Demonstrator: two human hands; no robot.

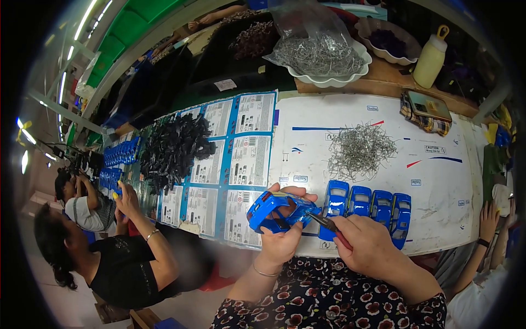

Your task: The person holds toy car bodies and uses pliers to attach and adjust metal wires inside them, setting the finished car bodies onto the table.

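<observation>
White worktop (304, 151); blue car shell (263, 211) (tilted) inside left grip (281, 244).

From head height, the single wide fisheye view faces down and forward over the nearby desk (312, 153), its left rim reaching ceiling lights (86, 19).

A pale bottle (429, 66) (yellow-looped) stands near a plaid cloth (412, 117).
</observation>
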